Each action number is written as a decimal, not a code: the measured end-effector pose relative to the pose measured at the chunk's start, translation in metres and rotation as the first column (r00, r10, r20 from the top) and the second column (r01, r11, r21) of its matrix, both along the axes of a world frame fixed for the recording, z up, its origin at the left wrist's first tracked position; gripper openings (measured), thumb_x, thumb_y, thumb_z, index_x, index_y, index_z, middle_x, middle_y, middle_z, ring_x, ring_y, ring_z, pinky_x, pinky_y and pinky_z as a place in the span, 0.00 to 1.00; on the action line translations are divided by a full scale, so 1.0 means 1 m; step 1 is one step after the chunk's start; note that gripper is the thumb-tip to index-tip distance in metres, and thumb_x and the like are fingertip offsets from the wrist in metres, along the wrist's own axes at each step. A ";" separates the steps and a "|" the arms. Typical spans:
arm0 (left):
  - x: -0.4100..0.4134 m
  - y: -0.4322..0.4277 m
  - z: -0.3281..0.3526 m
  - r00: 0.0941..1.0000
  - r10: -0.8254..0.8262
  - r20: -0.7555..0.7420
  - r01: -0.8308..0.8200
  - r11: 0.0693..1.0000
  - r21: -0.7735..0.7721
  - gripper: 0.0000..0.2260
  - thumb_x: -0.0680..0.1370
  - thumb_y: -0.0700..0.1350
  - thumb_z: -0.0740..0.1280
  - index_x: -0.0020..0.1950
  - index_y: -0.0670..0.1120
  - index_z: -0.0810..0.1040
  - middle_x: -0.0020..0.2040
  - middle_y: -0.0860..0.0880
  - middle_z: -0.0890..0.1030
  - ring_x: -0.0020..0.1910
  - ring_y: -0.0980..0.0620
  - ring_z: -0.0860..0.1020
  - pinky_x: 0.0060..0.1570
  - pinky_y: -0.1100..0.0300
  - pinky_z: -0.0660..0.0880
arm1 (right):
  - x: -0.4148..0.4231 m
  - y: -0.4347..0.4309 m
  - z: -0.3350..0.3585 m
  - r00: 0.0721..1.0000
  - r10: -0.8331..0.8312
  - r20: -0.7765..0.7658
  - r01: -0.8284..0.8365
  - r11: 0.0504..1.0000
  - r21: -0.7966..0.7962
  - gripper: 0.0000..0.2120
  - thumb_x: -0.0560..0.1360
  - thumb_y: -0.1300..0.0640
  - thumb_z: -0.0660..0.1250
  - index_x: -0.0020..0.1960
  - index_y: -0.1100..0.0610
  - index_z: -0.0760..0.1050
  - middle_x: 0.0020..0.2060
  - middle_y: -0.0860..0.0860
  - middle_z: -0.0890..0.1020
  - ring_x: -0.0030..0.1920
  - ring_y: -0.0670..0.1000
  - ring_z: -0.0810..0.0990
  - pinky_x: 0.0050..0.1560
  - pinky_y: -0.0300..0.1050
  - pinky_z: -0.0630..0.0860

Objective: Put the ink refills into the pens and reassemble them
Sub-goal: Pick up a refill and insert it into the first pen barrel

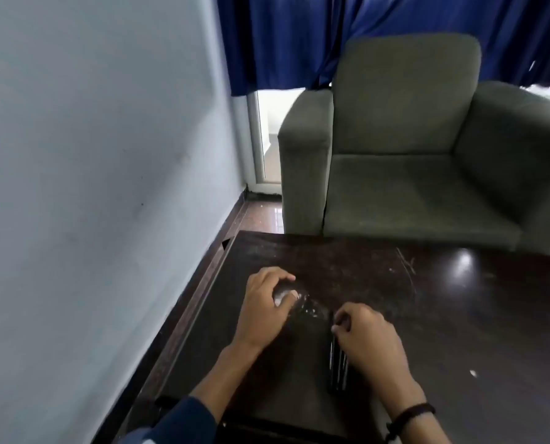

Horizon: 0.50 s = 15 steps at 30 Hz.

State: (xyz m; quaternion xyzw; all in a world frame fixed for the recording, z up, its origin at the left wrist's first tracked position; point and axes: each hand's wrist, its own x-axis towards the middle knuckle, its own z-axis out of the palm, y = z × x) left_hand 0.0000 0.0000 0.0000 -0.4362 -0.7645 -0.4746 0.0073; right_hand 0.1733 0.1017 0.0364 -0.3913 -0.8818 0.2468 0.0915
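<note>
Several dark pens (338,368) lie side by side on the dark wooden table (459,315), pointing away from me. My right hand (368,342) rests over their far ends, with curled fingers and thumb pinching the top of one pen. To the left, my left hand (262,304) is curled over a crumpled clear plastic wrapper (299,302) that glints on the table. I cannot make out ink refills; the hands and the blur hide small parts.
A grey-green armchair (411,149) stands just beyond the table's far edge. A pale wall (91,155) runs along the left, close to the table's left edge. Blue curtains (299,36) hang at the back. A small white speck (473,373) lies on the table to the right.
</note>
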 end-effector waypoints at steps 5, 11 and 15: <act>-0.004 0.006 -0.001 0.990 -0.006 -0.140 -0.029 0.969 -0.246 0.11 0.77 0.47 0.71 0.59 0.50 0.78 0.61 0.54 0.74 0.63 0.53 0.68 0.61 0.56 0.72 | -0.003 0.006 -0.006 0.980 -0.055 0.191 0.067 0.996 -0.053 0.02 0.77 0.54 0.71 0.47 0.52 0.79 0.43 0.50 0.81 0.45 0.56 0.81 0.42 0.47 0.76; -0.003 -0.002 -0.001 0.995 -0.028 -0.095 -0.011 0.923 -0.385 0.10 0.79 0.51 0.69 0.59 0.51 0.79 0.63 0.54 0.73 0.64 0.52 0.67 0.58 0.56 0.73 | -0.010 -0.004 -0.013 0.951 -0.046 0.304 0.049 0.999 0.001 0.11 0.76 0.48 0.72 0.52 0.54 0.77 0.47 0.53 0.81 0.49 0.59 0.82 0.45 0.49 0.77; -0.003 -0.001 0.003 0.998 -0.034 -0.060 0.009 0.926 -0.379 0.10 0.79 0.52 0.69 0.59 0.51 0.78 0.62 0.55 0.72 0.64 0.52 0.66 0.56 0.58 0.71 | -0.017 -0.013 -0.015 0.945 -0.029 0.326 0.025 1.000 0.016 0.11 0.76 0.47 0.72 0.51 0.54 0.78 0.46 0.53 0.83 0.47 0.58 0.83 0.49 0.53 0.82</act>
